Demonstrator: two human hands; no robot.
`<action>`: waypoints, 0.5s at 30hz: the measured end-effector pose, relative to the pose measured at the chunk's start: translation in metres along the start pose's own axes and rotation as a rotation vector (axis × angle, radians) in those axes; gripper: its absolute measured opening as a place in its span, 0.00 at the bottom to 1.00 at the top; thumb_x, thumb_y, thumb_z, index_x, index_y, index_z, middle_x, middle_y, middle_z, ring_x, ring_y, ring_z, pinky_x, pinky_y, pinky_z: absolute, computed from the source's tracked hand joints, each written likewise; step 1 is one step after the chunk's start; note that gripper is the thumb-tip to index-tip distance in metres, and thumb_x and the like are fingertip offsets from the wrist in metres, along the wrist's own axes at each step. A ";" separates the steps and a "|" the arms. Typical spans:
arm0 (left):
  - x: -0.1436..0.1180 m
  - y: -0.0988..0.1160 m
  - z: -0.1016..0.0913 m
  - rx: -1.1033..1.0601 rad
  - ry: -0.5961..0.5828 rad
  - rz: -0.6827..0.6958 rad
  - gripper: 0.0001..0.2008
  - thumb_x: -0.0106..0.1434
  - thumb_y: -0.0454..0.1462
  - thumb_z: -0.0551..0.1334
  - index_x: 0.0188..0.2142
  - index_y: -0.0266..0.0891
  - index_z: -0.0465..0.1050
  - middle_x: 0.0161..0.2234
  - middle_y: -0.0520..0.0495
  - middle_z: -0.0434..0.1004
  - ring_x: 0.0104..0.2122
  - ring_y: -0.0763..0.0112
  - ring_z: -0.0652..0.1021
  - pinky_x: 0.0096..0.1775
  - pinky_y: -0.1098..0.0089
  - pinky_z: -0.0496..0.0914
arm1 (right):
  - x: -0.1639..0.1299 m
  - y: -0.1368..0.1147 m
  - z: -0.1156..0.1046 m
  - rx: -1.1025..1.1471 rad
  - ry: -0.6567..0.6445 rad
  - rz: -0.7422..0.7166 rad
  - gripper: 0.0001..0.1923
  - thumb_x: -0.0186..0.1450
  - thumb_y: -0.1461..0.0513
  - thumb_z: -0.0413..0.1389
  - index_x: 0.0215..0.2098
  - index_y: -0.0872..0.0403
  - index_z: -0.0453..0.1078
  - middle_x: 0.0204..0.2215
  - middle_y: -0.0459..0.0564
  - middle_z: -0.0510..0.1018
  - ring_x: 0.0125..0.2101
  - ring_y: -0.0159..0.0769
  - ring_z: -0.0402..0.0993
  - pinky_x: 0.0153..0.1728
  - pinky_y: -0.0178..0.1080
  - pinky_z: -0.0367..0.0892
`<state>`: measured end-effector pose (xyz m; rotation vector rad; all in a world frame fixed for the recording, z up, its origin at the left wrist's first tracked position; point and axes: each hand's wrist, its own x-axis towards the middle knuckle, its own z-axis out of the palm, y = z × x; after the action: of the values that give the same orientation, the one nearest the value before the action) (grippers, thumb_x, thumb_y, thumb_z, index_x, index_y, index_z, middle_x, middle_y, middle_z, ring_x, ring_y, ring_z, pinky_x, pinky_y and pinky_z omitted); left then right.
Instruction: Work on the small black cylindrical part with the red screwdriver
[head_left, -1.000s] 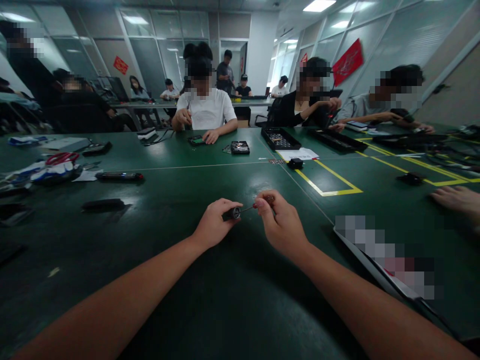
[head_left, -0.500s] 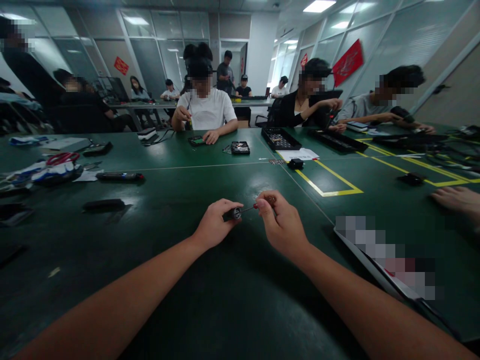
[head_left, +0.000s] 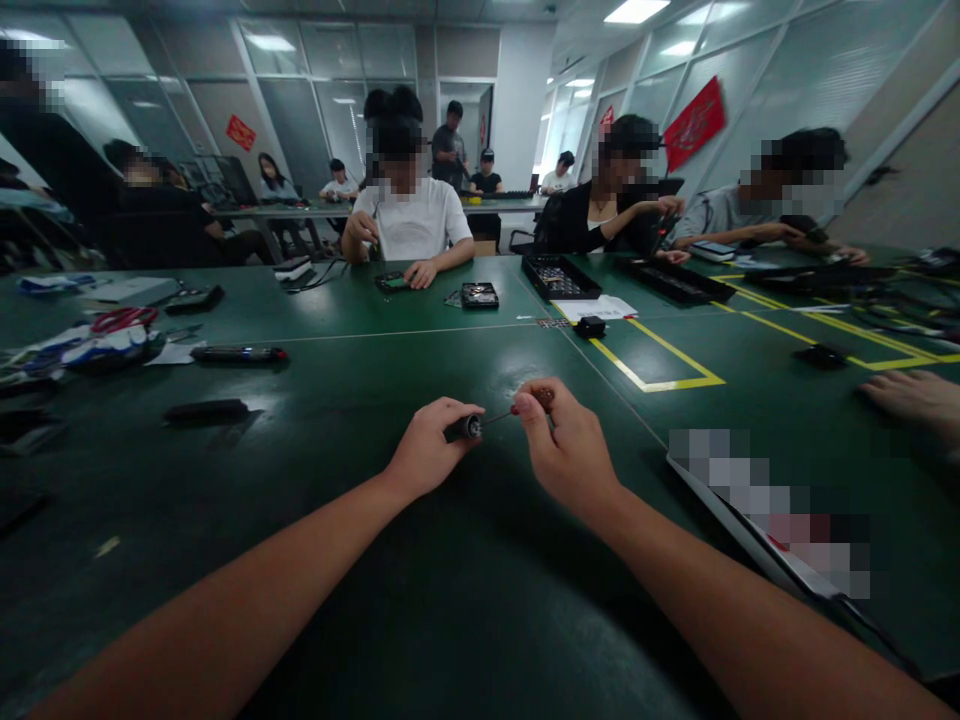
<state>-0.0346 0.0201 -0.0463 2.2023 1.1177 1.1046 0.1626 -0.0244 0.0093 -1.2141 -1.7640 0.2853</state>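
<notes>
Left hand (head_left: pixel 433 447) angled inward, fingers curled round dark cylinder (head_left: pixel 470 427); right hand (head_left: pixel 564 440) opposite, fingertips pinching screwdriver (head_left: pixel 542 399), shaft between both hands' fingers.

The left forearm (head_left: pixel 247 575) is bare along all the length I can see, smooth-lined, slimming evenly to a narrow wrist. The left hand (head_left: pixel 431 445) is bare too. Its match, the right forearm (head_left: pixel 720 570), is likewise bare, broader at its near end, tapering into a bare right hand (head_left: pixel 570 440) with a rounded thumb tip (head_left: pixel 523 405).
</notes>
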 end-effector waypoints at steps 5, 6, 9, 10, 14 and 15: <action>0.000 0.002 -0.001 -0.002 -0.008 -0.015 0.17 0.61 0.29 0.70 0.49 0.42 0.79 0.45 0.46 0.80 0.46 0.62 0.79 0.51 0.58 0.71 | -0.002 0.002 0.001 0.028 0.016 -0.021 0.11 0.75 0.56 0.49 0.39 0.51 0.68 0.27 0.46 0.76 0.26 0.36 0.73 0.30 0.38 0.63; 0.000 0.002 -0.001 -0.003 -0.007 -0.016 0.17 0.61 0.29 0.70 0.49 0.42 0.79 0.45 0.46 0.80 0.47 0.62 0.79 0.51 0.58 0.71 | -0.002 0.002 0.000 0.027 0.011 -0.021 0.10 0.74 0.56 0.49 0.39 0.51 0.68 0.26 0.46 0.76 0.26 0.36 0.73 0.30 0.38 0.63; 0.000 0.002 0.000 0.001 0.003 -0.015 0.18 0.60 0.29 0.70 0.50 0.43 0.79 0.45 0.46 0.80 0.46 0.62 0.79 0.51 0.58 0.72 | -0.002 0.001 0.000 0.021 -0.011 -0.017 0.11 0.74 0.56 0.49 0.38 0.51 0.68 0.27 0.47 0.76 0.26 0.36 0.73 0.30 0.38 0.63; 0.000 0.001 0.001 0.005 0.007 -0.016 0.18 0.60 0.29 0.70 0.49 0.43 0.79 0.44 0.46 0.80 0.46 0.62 0.79 0.50 0.58 0.72 | -0.001 0.000 0.000 0.019 -0.020 -0.015 0.11 0.74 0.56 0.49 0.38 0.51 0.68 0.27 0.47 0.77 0.26 0.36 0.73 0.30 0.38 0.63; 0.000 0.002 0.001 0.025 0.018 -0.036 0.17 0.60 0.28 0.70 0.48 0.43 0.80 0.43 0.46 0.80 0.45 0.62 0.80 0.49 0.59 0.73 | 0.000 0.000 0.000 -0.005 -0.053 0.011 0.12 0.75 0.55 0.48 0.38 0.51 0.68 0.28 0.48 0.77 0.27 0.38 0.74 0.30 0.39 0.63; 0.000 0.003 0.001 0.029 0.021 -0.041 0.17 0.59 0.28 0.70 0.48 0.43 0.80 0.43 0.46 0.80 0.45 0.62 0.80 0.49 0.59 0.73 | 0.000 0.001 0.000 -0.012 -0.056 0.017 0.12 0.75 0.55 0.48 0.38 0.51 0.68 0.29 0.49 0.78 0.27 0.38 0.74 0.30 0.40 0.63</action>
<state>-0.0324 0.0184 -0.0450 2.1847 1.1894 1.1041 0.1626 -0.0238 0.0087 -1.2406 -1.8071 0.3217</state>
